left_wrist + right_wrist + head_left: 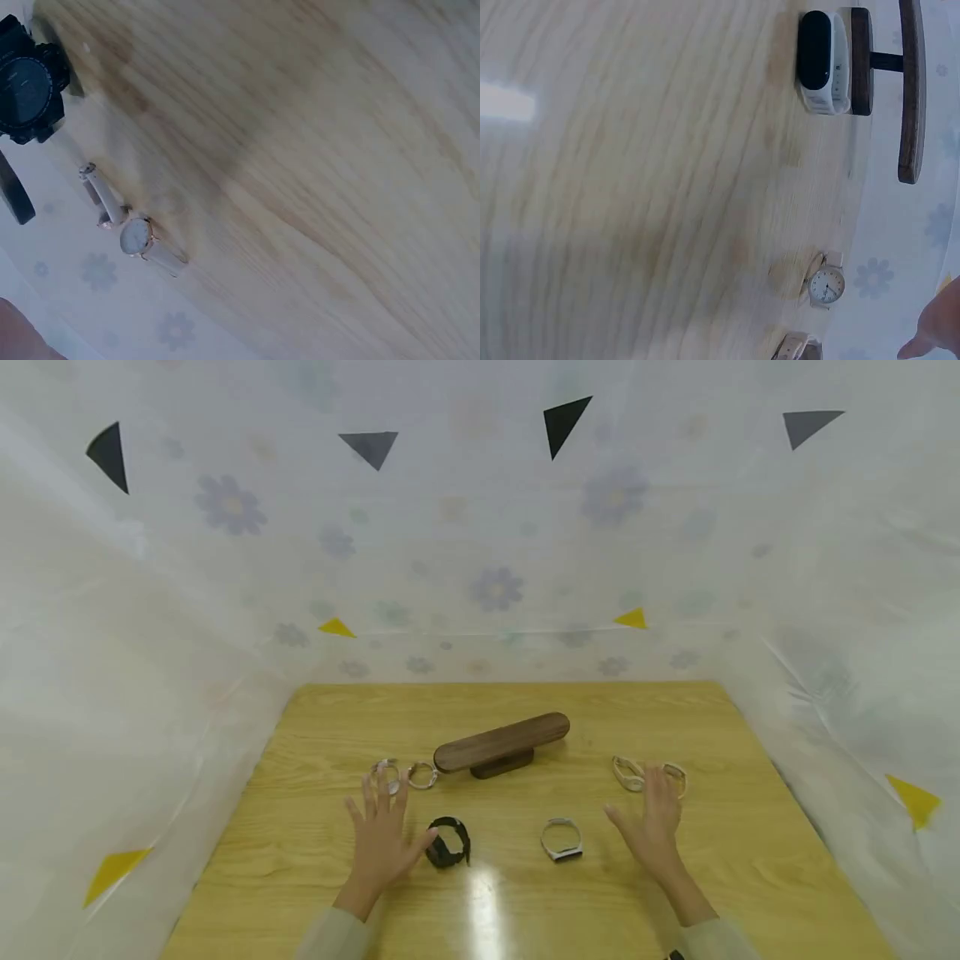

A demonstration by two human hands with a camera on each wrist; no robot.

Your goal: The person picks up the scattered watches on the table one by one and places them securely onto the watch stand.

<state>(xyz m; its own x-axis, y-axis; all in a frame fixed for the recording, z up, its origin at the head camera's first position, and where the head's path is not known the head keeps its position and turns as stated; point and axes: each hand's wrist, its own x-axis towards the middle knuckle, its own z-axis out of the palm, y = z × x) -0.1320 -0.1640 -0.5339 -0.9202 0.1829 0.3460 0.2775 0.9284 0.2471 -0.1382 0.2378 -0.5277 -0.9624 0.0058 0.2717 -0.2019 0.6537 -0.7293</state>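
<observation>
My left hand point(382, 843) is spread palm down, holding nothing. Its thumb tip lies beside a black chunky watch point(448, 843), and its fingers partly cover a pale-strapped watch point(390, 783). Just right of that is another small watch point(422, 776). My right hand point(657, 827) also has its fingers stretched out and holds nothing. Its fingertips overlap, in the head view, the space between a round-dial watch point(827, 286) and a second light-coloured watch point(677, 779). Between the hands stands a white fitness band point(562, 841) with a black screen. Whether either hand touches the table cannot be told.
A dark wooden watch stand point(501, 742), with a long rounded bar on a small base, sits slantwise behind the watches. The wooden table point(360, 714) is enclosed by pale flower-patterned sheeting point(480, 543) at the back and sides. Light glares on the front middle of the tabletop.
</observation>
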